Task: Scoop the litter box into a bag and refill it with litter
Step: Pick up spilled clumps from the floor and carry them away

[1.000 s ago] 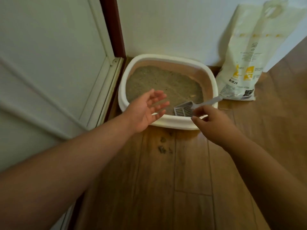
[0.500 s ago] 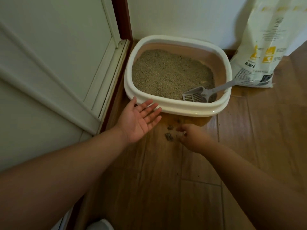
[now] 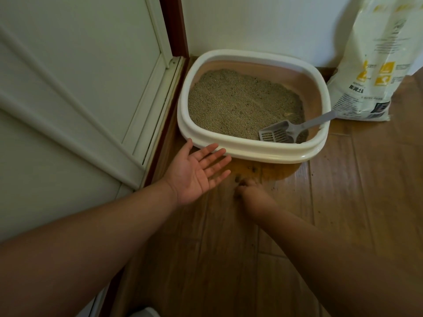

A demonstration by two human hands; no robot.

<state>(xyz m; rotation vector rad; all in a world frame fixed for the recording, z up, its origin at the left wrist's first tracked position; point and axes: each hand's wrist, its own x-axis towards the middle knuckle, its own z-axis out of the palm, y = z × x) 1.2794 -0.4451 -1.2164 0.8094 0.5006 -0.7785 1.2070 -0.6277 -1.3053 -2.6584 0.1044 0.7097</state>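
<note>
A cream litter box (image 3: 242, 148) full of grey litter stands in the corner on the wood floor. A grey slotted scoop (image 3: 290, 131) lies inside it, its handle resting over the right rim. Small dark clumps (image 3: 238, 178) lie on the floor just in front of the box. My right hand (image 3: 254, 195) is down on the floor with its fingertips pinched at those clumps. My left hand (image 3: 199, 172) hovers palm up, fingers spread and empty, just left of the clumps near the box's front left corner. A cream litter bag (image 3: 375, 72) leans on the wall at the right.
A white door panel (image 3: 75, 88) and its dark red frame (image 3: 174, 26) run along the left. A yellowish stain (image 3: 279, 172) and scattered grains mark the floor under the box's front edge. Something white (image 3: 142, 313) shows at the bottom edge.
My right hand let go of the scoop, which now lies in the box, and dropped to the clumps on the floor. My left hand came down in front of the box, palm up.
</note>
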